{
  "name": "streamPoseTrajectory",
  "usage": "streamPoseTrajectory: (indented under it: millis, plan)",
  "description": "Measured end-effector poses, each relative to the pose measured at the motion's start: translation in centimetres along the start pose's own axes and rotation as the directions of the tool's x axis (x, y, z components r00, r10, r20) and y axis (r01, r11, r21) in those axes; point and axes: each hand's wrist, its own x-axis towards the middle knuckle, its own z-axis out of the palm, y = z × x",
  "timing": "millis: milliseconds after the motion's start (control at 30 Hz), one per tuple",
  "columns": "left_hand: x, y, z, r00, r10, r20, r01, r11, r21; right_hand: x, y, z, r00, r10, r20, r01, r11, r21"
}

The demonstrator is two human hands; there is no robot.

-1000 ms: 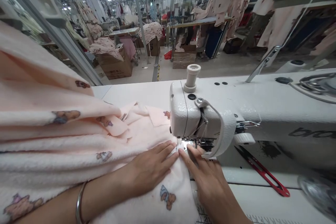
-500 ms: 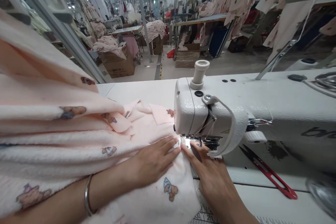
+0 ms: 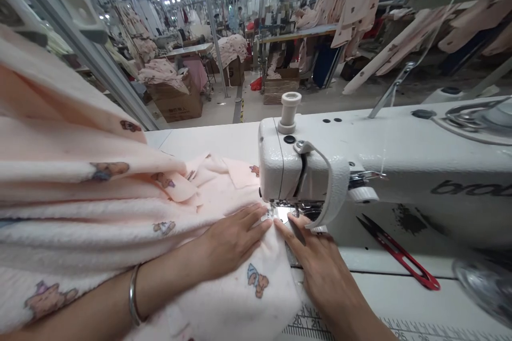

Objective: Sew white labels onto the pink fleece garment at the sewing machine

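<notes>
Pale pink fleece fabric (image 3: 100,213) printed with small bears lies heaped over the left of the sewing table. My left hand (image 3: 230,242) rests flat on the fabric, fingers stretched toward the needle. My right hand (image 3: 320,266) presses the fabric's edge just in front of the presser foot (image 3: 284,213), fingers extended and together. The white sewing machine (image 3: 360,165) stands over both fingertips. A metal bangle (image 3: 134,295) circles my left wrist.
Red thread snips (image 3: 400,258) lie on the machine bed to the right. A ruler strip (image 3: 340,327) runs along the table's front edge. Beyond the table are cardboard boxes (image 3: 178,101) with garments, other worktables, hanging pink clothes and a distant person.
Both hands stay on the fabric by the needle with only slight shifts. The view has swung a little left and back.
</notes>
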Motion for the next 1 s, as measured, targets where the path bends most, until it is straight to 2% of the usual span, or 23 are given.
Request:
streamPoseTrajectory:
  millis: [167, 267, 400, 533, 733, 900, 1000]
  plan:
    - [0.3, -0.9, 0.3, 0.998, 0.016, -0.053, -0.015, 1.0, 0.022, 0.3, -0.9, -0.7, 0.996, 0.073, 0.053, -0.074, 0.997, 0.027]
    - [0.7, -1.3, 0.4, 1.0, -0.011, -0.023, 0.01, 1.0, -0.018, 0.5, -1.6, -1.3, 0.982, 0.172, 0.081, -0.179, 0.981, 0.078]
    - [0.9, -1.5, 0.6, 0.999, -0.032, -0.015, 0.031, 0.999, -0.034, 0.4, -2.0, -1.8, 0.987, 0.144, 0.079, -0.153, 0.981, 0.123]
    - [0.8, -1.5, 0.9, 0.997, -0.034, -0.063, 0.031, 0.998, -0.054, 0.0, -2.6, -2.5, 0.995, 0.105, -0.003, -0.104, 0.989, 0.107]
    - [0.5, -0.9, 1.2, 0.993, -0.006, -0.118, 0.003, 1.0, -0.028, -0.5, -4.4, -3.4, 0.982, -0.039, -0.182, 0.046, 0.998, 0.035]
    - [0.7, -1.2, 0.8, 0.983, -0.095, -0.16, 0.089, 0.995, -0.043, 0.9, -7.6, -1.3, 0.969, 0.074, -0.235, -0.061, 0.996, 0.064]
    - [-0.6, -1.3, -0.1, 0.981, -0.127, -0.148, 0.126, 0.992, -0.018, 1.1, -9.6, -1.5, 0.968, 0.085, -0.236, -0.064, 0.993, 0.097]
